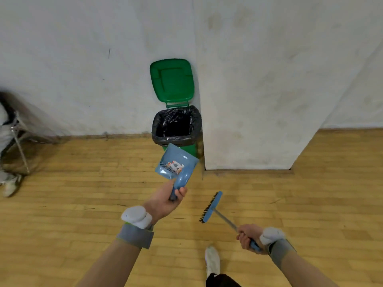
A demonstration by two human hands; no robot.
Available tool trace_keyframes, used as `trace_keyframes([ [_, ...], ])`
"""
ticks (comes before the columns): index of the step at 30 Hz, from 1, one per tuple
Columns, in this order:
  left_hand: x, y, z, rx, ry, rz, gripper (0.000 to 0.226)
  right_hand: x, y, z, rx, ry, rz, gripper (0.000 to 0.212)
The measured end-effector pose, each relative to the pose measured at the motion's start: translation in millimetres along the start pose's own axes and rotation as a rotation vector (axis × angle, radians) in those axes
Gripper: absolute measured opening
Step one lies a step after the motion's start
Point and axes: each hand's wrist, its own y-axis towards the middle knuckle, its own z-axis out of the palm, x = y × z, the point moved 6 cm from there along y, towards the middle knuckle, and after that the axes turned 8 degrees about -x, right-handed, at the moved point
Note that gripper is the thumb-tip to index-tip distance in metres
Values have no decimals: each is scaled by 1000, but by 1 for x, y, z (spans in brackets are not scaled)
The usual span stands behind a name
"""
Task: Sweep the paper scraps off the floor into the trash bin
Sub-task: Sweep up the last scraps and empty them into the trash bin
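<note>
A green trash bin (189, 149) with a black liner stands open against the wall, its lid (172, 80) leaning back. My left hand (165, 200) grips the handle of a blue dustpan (176, 162), held up just in front of and below the bin's rim. White and orange paper scraps (175, 165) lie in the pan. My right hand (247, 237) grips the handle of a small blue brush (211, 207), which hangs above the wooden floor (83, 214) to the right of the pan.
A white pillar (259, 121) juts out right beside the bin. At the far left edge sit a metal chair frame (19, 146) and another person's shoe (11, 185). My own white shoe (212, 261) shows at the bottom.
</note>
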Motion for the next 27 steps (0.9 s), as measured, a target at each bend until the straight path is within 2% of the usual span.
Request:
trace_keyframes([
  [5, -98, 32, -9, -88, 112, 36, 19, 89, 25, 58, 34, -99, -20, 40],
  [10, -171, 59, -21, -159, 247, 98, 19, 143, 26, 100, -1, -164, -48, 41],
  [16, -259, 108, -33, -166, 418, 135, 24, 202, 41, 156, 25, -147, -66, 41],
  [17, -278, 120, -35, -176, 470, 146, 23, 211, 46, 170, 83, -44, -36, 43],
  [20, -325, 148, -44, -205, 603, 153, 16, 242, 49, 194, 23, -10, -93, 42],
  [22, -353, 163, -50, -196, 707, 145, 16, 251, 53, 219, 41, 47, -83, 40],
  [25, -384, 174, -58, -214, 874, 173, 16, 267, 47, 239, -76, 15, -91, 36],
  [27, -402, 182, -67, -230, 993, 193, 8, 284, 48, 259, -150, -75, -184, 27],
])
